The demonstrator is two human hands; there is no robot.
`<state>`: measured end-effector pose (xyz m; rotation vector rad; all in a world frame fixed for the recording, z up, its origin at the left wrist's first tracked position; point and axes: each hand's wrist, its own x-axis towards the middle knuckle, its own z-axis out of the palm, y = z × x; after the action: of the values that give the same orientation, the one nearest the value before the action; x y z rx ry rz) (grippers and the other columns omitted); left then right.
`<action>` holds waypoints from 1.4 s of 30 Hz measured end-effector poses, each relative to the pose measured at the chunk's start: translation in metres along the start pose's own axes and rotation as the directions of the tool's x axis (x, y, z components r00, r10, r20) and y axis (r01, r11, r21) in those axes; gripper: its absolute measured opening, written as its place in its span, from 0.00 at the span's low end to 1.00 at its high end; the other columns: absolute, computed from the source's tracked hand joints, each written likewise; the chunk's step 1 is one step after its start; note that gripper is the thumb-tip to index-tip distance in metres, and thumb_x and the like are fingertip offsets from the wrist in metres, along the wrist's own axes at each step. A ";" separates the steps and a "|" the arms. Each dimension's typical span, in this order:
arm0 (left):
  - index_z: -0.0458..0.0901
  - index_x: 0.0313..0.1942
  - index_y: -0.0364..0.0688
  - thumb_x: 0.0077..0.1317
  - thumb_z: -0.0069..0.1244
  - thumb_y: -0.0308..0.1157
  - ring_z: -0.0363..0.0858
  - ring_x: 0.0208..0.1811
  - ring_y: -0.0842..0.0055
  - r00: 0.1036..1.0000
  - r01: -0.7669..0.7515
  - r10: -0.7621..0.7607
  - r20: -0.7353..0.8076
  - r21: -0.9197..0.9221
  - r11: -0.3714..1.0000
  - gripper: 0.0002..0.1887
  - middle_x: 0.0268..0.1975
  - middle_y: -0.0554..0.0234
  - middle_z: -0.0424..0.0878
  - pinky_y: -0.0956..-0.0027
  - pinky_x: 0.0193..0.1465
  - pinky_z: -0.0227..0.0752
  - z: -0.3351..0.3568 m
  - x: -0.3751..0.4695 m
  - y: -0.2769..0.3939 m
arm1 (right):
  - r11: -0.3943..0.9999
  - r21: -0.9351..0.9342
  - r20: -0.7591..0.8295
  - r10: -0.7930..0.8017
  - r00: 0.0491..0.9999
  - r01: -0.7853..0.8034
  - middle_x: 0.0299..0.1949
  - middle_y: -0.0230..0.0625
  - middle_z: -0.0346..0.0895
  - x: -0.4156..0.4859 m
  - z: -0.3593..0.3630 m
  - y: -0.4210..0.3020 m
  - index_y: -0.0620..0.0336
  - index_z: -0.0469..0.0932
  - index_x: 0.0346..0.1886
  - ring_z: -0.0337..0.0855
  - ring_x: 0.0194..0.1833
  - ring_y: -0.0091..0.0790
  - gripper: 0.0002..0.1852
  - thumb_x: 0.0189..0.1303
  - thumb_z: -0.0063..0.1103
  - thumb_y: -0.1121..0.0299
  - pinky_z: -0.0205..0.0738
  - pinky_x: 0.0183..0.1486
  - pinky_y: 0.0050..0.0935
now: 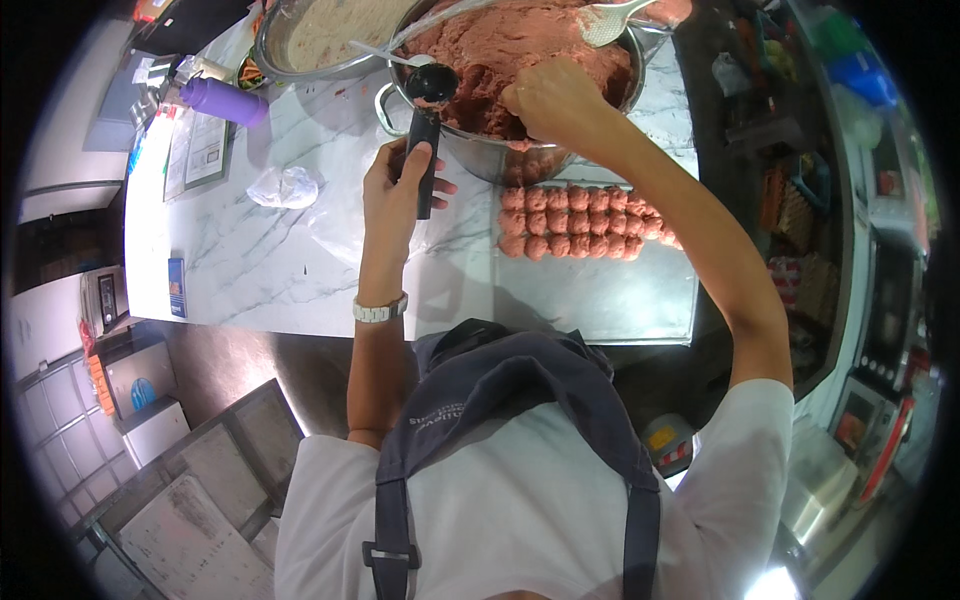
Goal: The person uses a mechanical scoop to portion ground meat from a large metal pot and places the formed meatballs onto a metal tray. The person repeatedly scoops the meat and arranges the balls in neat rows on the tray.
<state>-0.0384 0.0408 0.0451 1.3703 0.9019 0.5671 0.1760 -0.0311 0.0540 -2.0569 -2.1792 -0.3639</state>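
My left hand [401, 176] grips the handle of a black scoop [424, 150], whose round bowl tilts up beside the pot rim with some pink meat on it. In the large metal pot [510, 161] lies a mass of pink ground meat [480, 45]. My right hand [559, 101] is over the pot with its fingers curled at the meat; its fingertips and anything in them are hidden. Below the pot, rows of meatballs [566, 223] sit on a metal tray [600, 300], partly covered from view by my right forearm.
A white perforated ladle [606, 24] rests on the meat. Left of the pot stands a wide metal bowl [330, 41] of pale mixture, with a white spoon [386, 54] at its rim. A purple bottle [223, 100] and a crumpled plastic bag [283, 187] lie on the marble-patterned table [247, 277].
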 end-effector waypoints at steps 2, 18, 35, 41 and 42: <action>0.74 0.52 0.31 0.69 0.49 0.42 0.84 0.29 0.75 1.000 -0.008 0.008 0.010 0.016 1.000 0.22 0.35 0.59 0.82 0.78 0.27 0.72 -0.003 -0.002 0.003 | 0.998 0.054 0.025 0.035 0.999 -0.036 0.23 0.37 0.79 -0.004 -0.001 0.007 0.56 0.82 0.24 0.82 0.32 0.43 0.02 0.46 0.59 0.73 0.71 0.31 0.43; 0.74 0.53 0.34 0.68 0.49 0.39 0.84 0.31 0.75 0.995 0.032 -0.029 0.096 -0.025 0.999 0.20 0.37 0.59 0.81 0.77 0.32 0.76 -0.008 -0.007 0.008 | 0.466 0.699 0.267 0.533 0.803 -0.542 0.27 0.39 0.82 -0.076 -0.020 0.031 0.49 0.84 0.47 0.83 0.30 0.34 0.12 0.63 0.58 0.62 0.71 0.34 0.32; 0.72 0.45 0.35 0.71 0.44 0.40 0.71 0.21 0.84 0.832 0.360 -0.154 0.534 -0.307 0.881 0.15 0.33 0.62 0.77 0.80 0.19 0.63 0.045 0.006 0.026 | 0.650 0.502 -0.313 0.751 0.581 -0.570 0.24 0.33 0.69 -0.098 -0.001 -0.056 0.39 0.82 0.55 0.73 0.23 0.34 0.23 0.56 0.61 0.77 0.68 0.26 0.34; 0.71 0.46 0.35 0.71 0.44 0.40 0.69 0.21 0.84 0.862 0.344 -0.120 0.492 -0.396 0.851 0.15 0.34 0.62 0.77 0.81 0.18 0.61 0.042 0.013 0.019 | 0.646 0.492 -0.347 0.760 0.550 -0.583 0.23 0.30 0.69 -0.121 0.007 -0.048 0.36 0.83 0.53 0.72 0.21 0.29 0.27 0.52 0.60 0.82 0.68 0.26 0.33; 0.72 0.44 0.36 0.71 0.44 0.39 0.70 0.21 0.83 0.879 0.327 -0.115 0.463 -0.410 0.851 0.14 0.33 0.61 0.78 0.79 0.18 0.63 0.041 0.015 0.017 | 0.616 0.560 -0.346 0.781 0.520 -0.554 0.22 0.29 0.68 -0.124 0.005 -0.044 0.36 0.83 0.52 0.70 0.20 0.27 0.27 0.52 0.59 0.82 0.66 0.25 0.32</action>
<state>0.0060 0.0312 0.0568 0.8641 0.5061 0.2609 0.1414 -0.1510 0.0138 -2.0185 -0.8696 -0.3418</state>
